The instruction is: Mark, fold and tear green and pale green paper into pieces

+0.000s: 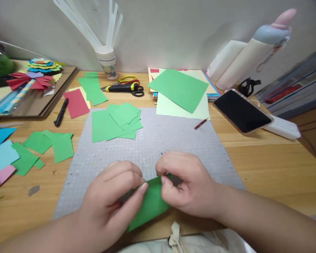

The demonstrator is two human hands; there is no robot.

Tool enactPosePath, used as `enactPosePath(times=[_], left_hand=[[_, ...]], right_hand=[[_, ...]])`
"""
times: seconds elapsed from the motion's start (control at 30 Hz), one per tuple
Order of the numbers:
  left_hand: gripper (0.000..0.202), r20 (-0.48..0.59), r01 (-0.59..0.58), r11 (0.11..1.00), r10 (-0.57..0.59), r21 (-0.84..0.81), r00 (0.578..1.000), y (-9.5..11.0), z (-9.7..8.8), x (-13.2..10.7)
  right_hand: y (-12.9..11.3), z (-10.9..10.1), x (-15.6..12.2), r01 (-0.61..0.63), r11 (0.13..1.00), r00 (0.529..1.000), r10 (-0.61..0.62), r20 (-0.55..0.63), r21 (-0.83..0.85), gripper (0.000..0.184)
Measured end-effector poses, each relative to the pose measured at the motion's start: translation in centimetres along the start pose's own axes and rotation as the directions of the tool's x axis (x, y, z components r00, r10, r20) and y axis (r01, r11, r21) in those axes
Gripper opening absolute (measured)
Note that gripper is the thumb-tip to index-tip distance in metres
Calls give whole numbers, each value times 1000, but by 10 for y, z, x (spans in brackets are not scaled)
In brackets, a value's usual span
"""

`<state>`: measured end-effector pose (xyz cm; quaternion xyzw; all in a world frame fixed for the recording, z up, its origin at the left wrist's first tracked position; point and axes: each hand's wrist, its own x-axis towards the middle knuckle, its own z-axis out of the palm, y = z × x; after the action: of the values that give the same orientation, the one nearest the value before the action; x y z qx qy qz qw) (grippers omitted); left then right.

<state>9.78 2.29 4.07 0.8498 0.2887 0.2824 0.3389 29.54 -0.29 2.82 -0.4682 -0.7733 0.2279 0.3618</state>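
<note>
With our two hands we hold one green paper [150, 205] over the near edge of the one gray mat [186, 137]: our left hand [116, 189] pinches its far edge between thumb and fingers, and our right hand [185, 182] pinches its far right corner. Beyond them, one pile of green pieces [102, 124] overlaps too much for us to count. One slim red stick [201, 123] lies on the mat. Around it, the surface [274, 168] carries one black pen [61, 112], one red card [77, 103], one phone [243, 110] and one bottle [249, 59].
</note>
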Motion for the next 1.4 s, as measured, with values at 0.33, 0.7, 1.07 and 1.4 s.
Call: enactPosePath(times=[0.33,0.7,1.07,1.4], left_hand=[[14,-249,193,948,-257,-254,934,-4,-7,-6],[10,19,299,937,-301,-183,954,-2,0,1],[16,99,256,961,-246,-101,964,-3,-1,2],[16,72,386,898,-379,-212,923,-7,-11,2]], right_hand=[[21,-17,7,-265,922,957,288,-43,282,10],[-8,-2,1,-339,850,928,232,290,404,16],[-3,-3,2,-150,907,980,83,181,394,19],[11,-18,3,-206,733,925,362,-116,648,17]])
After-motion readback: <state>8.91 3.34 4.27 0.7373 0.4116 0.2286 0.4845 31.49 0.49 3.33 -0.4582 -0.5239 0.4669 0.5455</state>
